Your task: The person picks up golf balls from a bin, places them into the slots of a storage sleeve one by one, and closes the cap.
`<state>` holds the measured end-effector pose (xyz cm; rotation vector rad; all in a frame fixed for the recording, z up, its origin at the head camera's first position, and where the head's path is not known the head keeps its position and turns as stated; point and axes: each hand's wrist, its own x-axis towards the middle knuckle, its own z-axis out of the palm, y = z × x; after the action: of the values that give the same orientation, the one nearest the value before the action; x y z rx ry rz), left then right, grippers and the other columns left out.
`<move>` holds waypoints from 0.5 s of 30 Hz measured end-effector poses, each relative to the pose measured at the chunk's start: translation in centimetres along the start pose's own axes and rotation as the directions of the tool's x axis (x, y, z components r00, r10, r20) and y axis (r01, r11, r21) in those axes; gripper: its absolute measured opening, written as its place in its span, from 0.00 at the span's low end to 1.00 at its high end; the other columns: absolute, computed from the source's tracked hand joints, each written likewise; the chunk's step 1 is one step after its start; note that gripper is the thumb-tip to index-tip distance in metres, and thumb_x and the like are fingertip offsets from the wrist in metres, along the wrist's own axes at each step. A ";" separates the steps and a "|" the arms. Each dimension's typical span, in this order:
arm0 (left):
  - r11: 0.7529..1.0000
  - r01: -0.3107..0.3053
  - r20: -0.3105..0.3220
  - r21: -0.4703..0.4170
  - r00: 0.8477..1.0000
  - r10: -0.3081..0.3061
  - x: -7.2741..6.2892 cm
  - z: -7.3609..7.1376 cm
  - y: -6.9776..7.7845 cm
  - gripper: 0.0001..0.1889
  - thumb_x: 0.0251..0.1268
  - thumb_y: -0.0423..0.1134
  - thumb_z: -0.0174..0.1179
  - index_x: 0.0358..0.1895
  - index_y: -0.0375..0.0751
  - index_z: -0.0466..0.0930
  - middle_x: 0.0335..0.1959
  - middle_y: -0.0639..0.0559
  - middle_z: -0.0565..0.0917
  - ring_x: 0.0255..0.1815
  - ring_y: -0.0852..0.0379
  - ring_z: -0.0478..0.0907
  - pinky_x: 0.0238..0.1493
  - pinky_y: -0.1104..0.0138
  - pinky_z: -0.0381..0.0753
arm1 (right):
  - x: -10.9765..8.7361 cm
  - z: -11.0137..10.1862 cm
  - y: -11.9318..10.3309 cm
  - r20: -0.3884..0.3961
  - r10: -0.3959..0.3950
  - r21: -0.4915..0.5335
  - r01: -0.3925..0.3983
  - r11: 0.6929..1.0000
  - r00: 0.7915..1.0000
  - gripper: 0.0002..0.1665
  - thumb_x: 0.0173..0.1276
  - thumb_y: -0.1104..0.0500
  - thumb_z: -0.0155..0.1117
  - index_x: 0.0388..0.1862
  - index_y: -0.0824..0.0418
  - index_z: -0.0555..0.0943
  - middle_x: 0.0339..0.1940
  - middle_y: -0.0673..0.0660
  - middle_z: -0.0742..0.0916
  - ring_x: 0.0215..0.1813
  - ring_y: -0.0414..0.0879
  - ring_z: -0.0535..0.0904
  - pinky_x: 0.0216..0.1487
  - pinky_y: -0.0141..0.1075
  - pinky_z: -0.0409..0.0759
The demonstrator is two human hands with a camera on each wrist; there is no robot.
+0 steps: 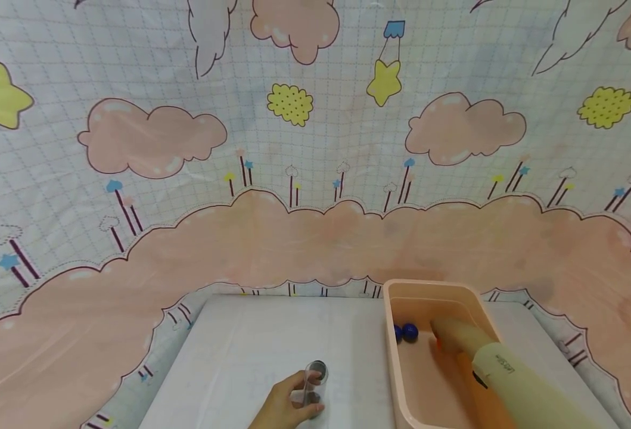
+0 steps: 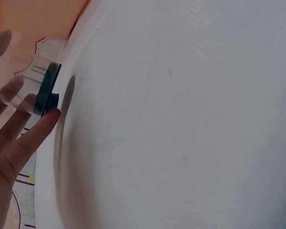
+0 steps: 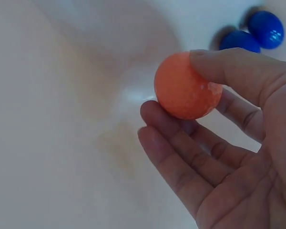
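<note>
My left hand (image 1: 285, 400) holds a clear cylindrical container (image 1: 315, 384) above the white table, thumb on one side and fingers on the other. A dark end (image 2: 46, 89) of this container shows in the left wrist view, close to the tabletop. Inside the peach-coloured bin (image 1: 392, 357), my right hand (image 1: 454, 335) pinches an orange ball (image 3: 186, 88) between thumb and fingers. Its surface looks faintly dimpled, like a golf ball. Two dark blue balls (image 1: 410, 332) lie together by the bin's left wall, and the right wrist view shows both blue balls (image 3: 266, 29) beyond the thumb.
The bin stands on the right part of the white table (image 1: 245, 345), its walls rising around my right hand. A patterned cloth (image 1: 315, 238) with clouds and stars hangs behind the table and runs along its sides.
</note>
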<state>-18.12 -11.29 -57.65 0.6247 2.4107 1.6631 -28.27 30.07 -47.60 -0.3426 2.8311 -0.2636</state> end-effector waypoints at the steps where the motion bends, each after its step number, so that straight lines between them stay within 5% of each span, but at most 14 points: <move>1: 1.000 0.001 0.001 -0.001 1.000 -0.001 0.0 0.0 0.0 0.29 0.64 0.47 0.73 0.65 0.42 0.77 0.61 0.40 0.84 0.62 0.31 0.78 0.45 0.71 0.87 | 0.1 -0.2 0.0 -0.006 -0.007 -0.008 0.007 1.000 1.000 0.13 0.58 0.75 0.66 0.30 0.60 0.74 0.24 0.53 0.73 0.30 0.49 0.70 0.31 0.39 0.69; 6: 1.000 -0.001 0.007 -0.017 1.000 0.001 0.1 0.1 0.1 0.29 0.64 0.48 0.73 0.66 0.43 0.77 0.61 0.39 0.83 0.61 0.37 0.79 0.44 0.72 0.86 | 0.8 -0.5 0.6 -0.089 -0.119 -0.104 0.110 0.989 0.989 0.12 0.57 0.68 0.71 0.27 0.57 0.76 0.23 0.49 0.77 0.27 0.46 0.71 0.32 0.39 0.73; 10: 1.000 0.009 0.001 -0.014 1.000 -0.009 0.1 0.1 0.3 0.28 0.64 0.47 0.73 0.65 0.43 0.78 0.61 0.40 0.82 0.60 0.42 0.79 0.43 0.73 0.86 | -0.4 -2.0 -1.1 -0.068 -0.098 -0.031 0.096 0.995 0.993 0.12 0.56 0.69 0.75 0.34 0.60 0.80 0.27 0.52 0.80 0.31 0.48 0.74 0.36 0.41 0.78; 15: 1.000 0.027 -0.001 -0.007 1.000 -0.027 0.2 0.0 0.8 0.26 0.65 0.45 0.73 0.63 0.45 0.79 0.59 0.42 0.83 0.58 0.46 0.80 0.42 0.72 0.86 | -1.3 -2.8 -1.7 -0.111 -0.169 -0.007 0.170 0.985 0.979 0.14 0.55 0.68 0.76 0.37 0.59 0.80 0.29 0.51 0.81 0.31 0.47 0.74 0.38 0.41 0.80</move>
<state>-18.10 -10.93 -56.92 0.5875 2.4023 1.6603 -27.49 29.22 -44.23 -0.5879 2.9137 -0.3306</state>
